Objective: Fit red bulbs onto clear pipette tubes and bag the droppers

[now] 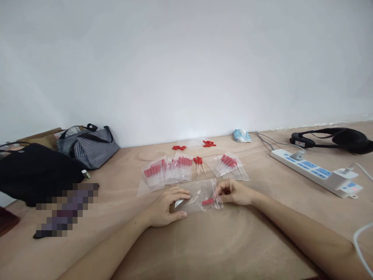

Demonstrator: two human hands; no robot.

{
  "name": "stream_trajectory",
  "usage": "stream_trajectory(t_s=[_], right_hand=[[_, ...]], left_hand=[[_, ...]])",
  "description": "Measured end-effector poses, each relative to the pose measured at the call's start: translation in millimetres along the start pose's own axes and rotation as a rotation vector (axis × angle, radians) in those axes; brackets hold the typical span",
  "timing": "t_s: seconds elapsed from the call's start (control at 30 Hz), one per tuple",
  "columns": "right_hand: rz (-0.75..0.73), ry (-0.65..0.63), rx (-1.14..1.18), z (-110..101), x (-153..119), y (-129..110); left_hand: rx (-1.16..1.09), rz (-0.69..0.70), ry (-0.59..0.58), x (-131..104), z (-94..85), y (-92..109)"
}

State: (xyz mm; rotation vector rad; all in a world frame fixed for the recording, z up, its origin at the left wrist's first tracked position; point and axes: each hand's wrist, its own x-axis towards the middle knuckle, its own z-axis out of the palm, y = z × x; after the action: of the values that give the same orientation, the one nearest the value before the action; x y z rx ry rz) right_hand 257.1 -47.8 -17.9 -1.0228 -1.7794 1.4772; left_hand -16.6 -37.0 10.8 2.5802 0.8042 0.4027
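A clear plastic bag [194, 196] lies flat in front of me, with a red-capped dropper [207, 201] inside near its right-hand opening. My left hand [170, 206] rests on the bag's left end, thumb and fingers apart. At the opening, my right hand [233, 192] has its thumb and index finger pinched together on the bag's edge. Just beyond the bag, a few loose red-capped droppers [198, 165] lie fanned out. Filled bags of red-capped droppers [152, 173] are to their left, and another filled bag [230, 165] is to their right.
Small red caps [179, 147] and more red pieces [209, 144] lie near the wall. A blue tissue pack [241, 135], a white power strip [314, 171] and a black strapped device [332, 139] are at the right. A striped bag [90, 146] and black bag [37, 171] stand left.
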Motion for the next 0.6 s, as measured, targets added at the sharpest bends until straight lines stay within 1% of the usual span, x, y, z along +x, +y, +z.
stream_trajectory(t_s=[0.1, 0.17, 0.2, 0.27, 0.33, 0.4, 0.47, 0.6], right_hand=[[0.007, 0.011, 0.043, -1, 1, -1], [0.066, 0.095, 0.052, -6, 6, 0], [0.099, 0.169, 0.047, -10, 10, 1], [0.135, 0.357, -0.001, -19, 21, 4], [0.124, 0.538, -0.139, -27, 34, 6], [0.102, 0.652, -0.3, -33, 49, 5], [0.086, 0.693, -0.395, -34, 67, 3], [0.086, 0.735, -0.474, -32, 107, 0]], left_hand=[[0.008, 0.01, -0.003, 0, -0.3, 0], [0.016, 0.016, -0.006, 0, -0.5, 1], [0.021, 0.018, -0.005, 0, -0.6, 1], [0.032, 0.024, 0.003, 0, -0.5, 2], [0.039, 0.037, 0.008, 1, 0.2, 3], [0.044, 0.051, 0.013, 1, 1.3, 3], [0.054, 0.054, 0.02, 1, 2.7, 3], [0.058, 0.045, 0.03, 2, 5.0, 2]])
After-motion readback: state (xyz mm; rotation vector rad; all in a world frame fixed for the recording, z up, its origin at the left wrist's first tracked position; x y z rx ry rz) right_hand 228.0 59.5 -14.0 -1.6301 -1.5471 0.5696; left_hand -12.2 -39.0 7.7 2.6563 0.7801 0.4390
